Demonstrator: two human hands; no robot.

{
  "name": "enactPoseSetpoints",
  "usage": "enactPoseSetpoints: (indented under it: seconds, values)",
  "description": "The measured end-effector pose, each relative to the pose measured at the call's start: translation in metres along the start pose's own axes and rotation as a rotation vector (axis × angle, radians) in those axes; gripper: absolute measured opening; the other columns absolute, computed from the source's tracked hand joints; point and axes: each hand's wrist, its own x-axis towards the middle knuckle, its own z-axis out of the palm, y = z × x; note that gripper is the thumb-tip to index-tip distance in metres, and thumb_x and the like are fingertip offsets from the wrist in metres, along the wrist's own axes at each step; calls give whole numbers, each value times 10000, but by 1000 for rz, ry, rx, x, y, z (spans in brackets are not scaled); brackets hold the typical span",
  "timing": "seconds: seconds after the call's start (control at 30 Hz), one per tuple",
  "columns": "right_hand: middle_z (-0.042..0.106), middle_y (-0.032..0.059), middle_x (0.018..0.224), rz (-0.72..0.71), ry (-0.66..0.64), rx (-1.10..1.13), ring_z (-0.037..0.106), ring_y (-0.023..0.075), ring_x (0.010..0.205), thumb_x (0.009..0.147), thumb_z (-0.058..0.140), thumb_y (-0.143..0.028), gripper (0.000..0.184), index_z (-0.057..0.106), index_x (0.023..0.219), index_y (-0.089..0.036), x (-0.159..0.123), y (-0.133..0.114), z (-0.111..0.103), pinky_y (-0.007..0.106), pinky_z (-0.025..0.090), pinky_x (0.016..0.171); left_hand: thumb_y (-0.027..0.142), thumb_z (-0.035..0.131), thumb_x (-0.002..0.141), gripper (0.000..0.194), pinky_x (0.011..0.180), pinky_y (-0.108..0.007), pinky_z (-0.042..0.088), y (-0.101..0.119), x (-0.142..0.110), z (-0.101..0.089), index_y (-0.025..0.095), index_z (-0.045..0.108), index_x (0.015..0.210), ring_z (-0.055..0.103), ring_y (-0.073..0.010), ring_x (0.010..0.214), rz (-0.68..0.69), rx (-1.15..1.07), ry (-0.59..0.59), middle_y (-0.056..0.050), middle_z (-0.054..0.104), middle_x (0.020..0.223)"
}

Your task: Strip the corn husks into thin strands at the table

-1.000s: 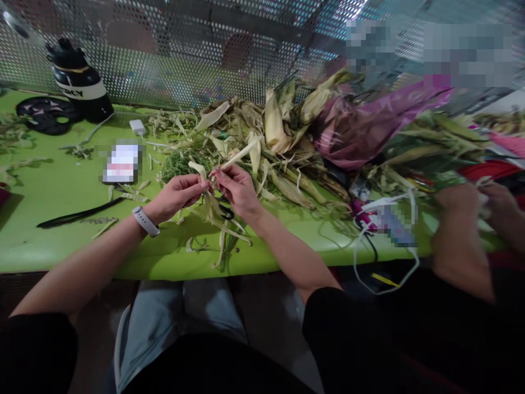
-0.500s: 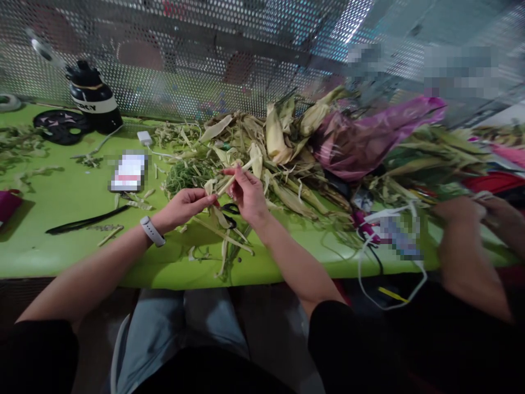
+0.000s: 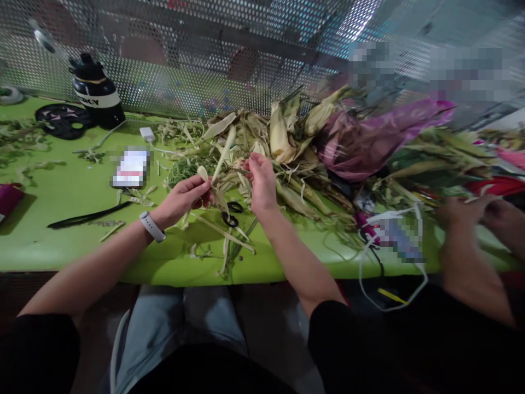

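Head view, so here's how it looks: the left hand (image 3: 186,197), just left of the middle of the frame, has thumb and fingers pinched around a few pale strips (image 3: 223,156), probably corn husk. One sticks up toward the upper middle; shorter bits dangle toward the black-handled scissors (image 3: 232,212) on the green worktop (image 3: 176,262). The right hand (image 3: 262,178) is up around centre, apart from the left, fingers loosely curled with the thumb close in. Can't tell if they've got anything, since the husk pile (image 3: 246,123) is right behind them.

My guess is this is the middle of working the strips by hand, left steadying and right free to manipulate. Carrying on would call for the right fingers to come back left and catch a loose end without tugging the bunch out.

Pose-wise, the left forearm (image 3: 98,268) slants up from the lower left, hand fairly flat. The right forearm (image 3: 295,257) angles up and left, hand more upright.
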Motion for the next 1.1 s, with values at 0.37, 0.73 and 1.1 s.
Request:
enactPoseSetpoints:
  seconds: [0.37,0.73,1.1]
  values:
    - [649,13,795,-23,-508,-288,582,139,723,768,656,-608,442,622,909,-190,-23,-10,8,287,474,702,342,710,809,236,525,-179,401,-2,6,-3,152,644,933,536,-62,559,36,-108,68,-3,634,736]
    - [663,9,789,232,-487,82,606,135,741,759,669,-595,384,713,822,-219,-14,-8,6,299,511,750,426,638,866,318,410,-171,257,4,-1,-1,142,586,732,390,-31,427,-126,83,-89,22,537,552]
    - [578,-29,642,254,-336,87,521,93,569,708,708,-624,444,676,834,-199,-9,3,7,265,498,616,486,669,830,356,496,-183,388,-1,0,-2,145,610,746,531,-61,526,-134,78,-63,-7,624,655]
